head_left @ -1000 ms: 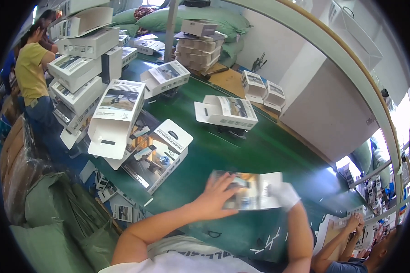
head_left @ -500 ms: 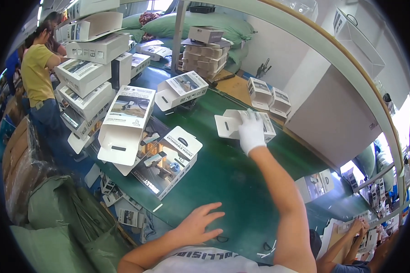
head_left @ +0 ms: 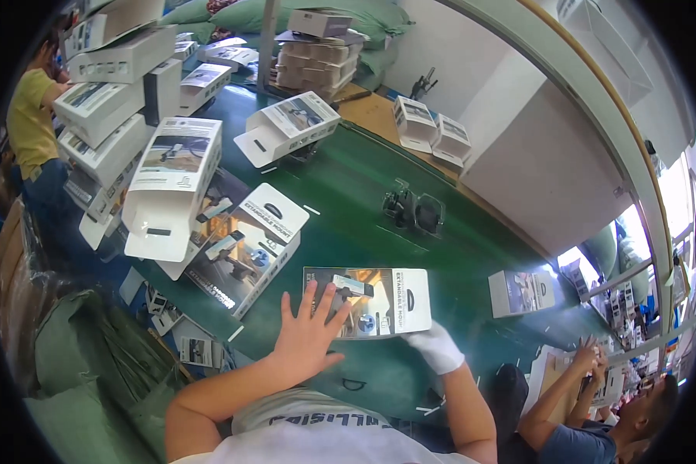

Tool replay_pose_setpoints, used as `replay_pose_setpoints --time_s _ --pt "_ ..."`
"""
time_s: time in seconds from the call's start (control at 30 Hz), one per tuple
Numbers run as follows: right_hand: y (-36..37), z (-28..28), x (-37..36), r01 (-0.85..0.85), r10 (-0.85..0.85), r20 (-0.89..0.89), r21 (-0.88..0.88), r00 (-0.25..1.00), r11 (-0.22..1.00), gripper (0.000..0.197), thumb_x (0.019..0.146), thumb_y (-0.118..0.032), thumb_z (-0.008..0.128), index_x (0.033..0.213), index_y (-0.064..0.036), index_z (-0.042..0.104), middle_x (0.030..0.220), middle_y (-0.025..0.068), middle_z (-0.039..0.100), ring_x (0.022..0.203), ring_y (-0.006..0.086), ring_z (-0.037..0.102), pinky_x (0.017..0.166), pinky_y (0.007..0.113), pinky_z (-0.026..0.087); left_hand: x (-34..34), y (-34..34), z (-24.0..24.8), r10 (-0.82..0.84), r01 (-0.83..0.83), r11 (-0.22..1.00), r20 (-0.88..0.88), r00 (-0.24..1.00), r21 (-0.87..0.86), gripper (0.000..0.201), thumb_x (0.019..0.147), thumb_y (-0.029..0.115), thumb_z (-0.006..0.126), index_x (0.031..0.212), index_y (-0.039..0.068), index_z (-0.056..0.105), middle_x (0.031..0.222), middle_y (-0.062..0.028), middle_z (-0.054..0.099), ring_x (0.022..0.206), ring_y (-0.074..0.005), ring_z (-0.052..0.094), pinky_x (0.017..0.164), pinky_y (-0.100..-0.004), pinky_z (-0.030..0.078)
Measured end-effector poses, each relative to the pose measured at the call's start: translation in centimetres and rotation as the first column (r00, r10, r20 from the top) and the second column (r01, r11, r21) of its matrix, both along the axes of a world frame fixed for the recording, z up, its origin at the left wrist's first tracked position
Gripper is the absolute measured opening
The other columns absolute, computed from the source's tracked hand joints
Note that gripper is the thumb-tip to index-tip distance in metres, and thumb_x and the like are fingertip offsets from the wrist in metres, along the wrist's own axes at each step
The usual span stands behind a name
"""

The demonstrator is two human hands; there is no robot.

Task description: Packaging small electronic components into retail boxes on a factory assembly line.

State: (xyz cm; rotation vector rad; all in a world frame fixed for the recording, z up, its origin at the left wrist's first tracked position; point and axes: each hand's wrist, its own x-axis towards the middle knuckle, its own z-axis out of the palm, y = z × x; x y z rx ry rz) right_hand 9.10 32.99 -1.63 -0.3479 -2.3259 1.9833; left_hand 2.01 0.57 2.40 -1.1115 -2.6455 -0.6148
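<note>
A printed cardboard box (head_left: 371,303) lies in front of me on the green belt, its picture side up and its end flap pointing right. My left hand (head_left: 309,332), bare, has its fingers spread over the box's left part. In a white glove, my right hand (head_left: 435,349) grips the near edge by the flap, with its fingertips hidden under the box. Beyond it, a black device in a clear plastic tray (head_left: 414,210) sits on the belt. To the left, a similar box (head_left: 247,251) lies tilted with its flap outward.
Open white boxes (head_left: 174,178) pile up on the left. Another box (head_left: 286,127) stands farther back, and two small ones (head_left: 431,131) rest on the wooden ledge. A box (head_left: 521,292) lies to the right, near a seated co-worker (head_left: 572,417). A metal frame (head_left: 595,100) arches overhead.
My right hand has come back from the far side toward me; the black device now shows where it held a white box. My left hand has moved onto the printed box. The view has shifted.
</note>
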Motion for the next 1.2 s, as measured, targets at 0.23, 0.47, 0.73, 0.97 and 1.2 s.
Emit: replay_pose_setpoints --time_s 0.23,0.47,0.73,0.97,1.2 --pt "-3.3 6.9 -0.5 0.093 0.126 -0.364 0.527 0.923 0.845 0.034 0.093 -0.018 0.069 0.122 -0.0022 0.074 0.098 0.0093 0.074 0.071 0.0267 0.064 0.066 0.037 0.052 0.4 2.5 -4.0 -0.099 0.085 0.98 -0.069 0.993 -0.181 0.08 0.093 0.044 0.074 0.157 0.004 0.048 0.17 -0.0272 0.033 0.158 -0.051 0.027 0.118 -0.0717 0.032" --pt "-2.1 5.6 -6.4 -0.306 0.432 -0.171 0.484 0.885 0.82 0.033 0.097 -0.027 0.065 0.115 -0.0031 0.078 0.099 0.015 0.076 0.085 0.0317 0.068 0.081 0.039 0.054 -0.7 1.3 -4.0 -0.098 0.096 0.993 -0.026 0.995 -0.062 0.076 0.093 0.039 0.074 0.156 0.005 0.049 0.168 -0.0226 0.039 0.158 -0.0438 0.033 0.117 -0.0676 0.038" --pt "18.6 2.4 -16.8 0.627 -0.701 -0.065 0.512 0.71 0.587 0.09 0.091 -0.061 0.072 0.14 0.0145 0.061 0.14 0.0273 0.067 0.126 0.0345 0.065 0.108 0.039 0.05 -1.0 -0.6 -4.9 -0.078 0.078 0.997 0.005 0.997 0.012 0.074 0.095 0.043 0.072 0.156 0.008 0.051 0.168 -0.0185 0.042 0.158 -0.0419 0.035 0.116 -0.0554 0.043" --pt "15.0 -0.4 -12.5 0.535 -0.533 -0.077 0.011 0.843 0.845 0.069 0.1 -0.054 0.064 0.128 0.0089 0.072 0.127 0.019 0.074 0.111 0.0291 0.067 0.102 0.038 0.051 4.7 -0.6 -2.5 -0.158 0.193 0.9 -0.12 0.98 0.39 0.076 0.101 0.045 0.07 0.161 0.004 0.047 0.172 -0.0198 0.039 0.159 -0.0426 0.036 0.125 -0.0488 0.039" --pt "27.1 -5.9 -6.5 0.662 -0.611 -0.293 0.115 0.735 0.741 0.057 0.107 -0.04 0.059 0.131 0.0102 0.068 0.131 0.0213 0.072 0.115 0.0319 0.068 0.104 0.036 0.052 9.9 -6.3 -0.3 0.103 0.061 0.786 -0.228 0.968 0.615 0.088 0.089 0.03 0.086 0.162 0.004 0.045 0.171 -0.0214 0.038 0.159 -0.0417 0.035 0.126 -0.0518 0.039"
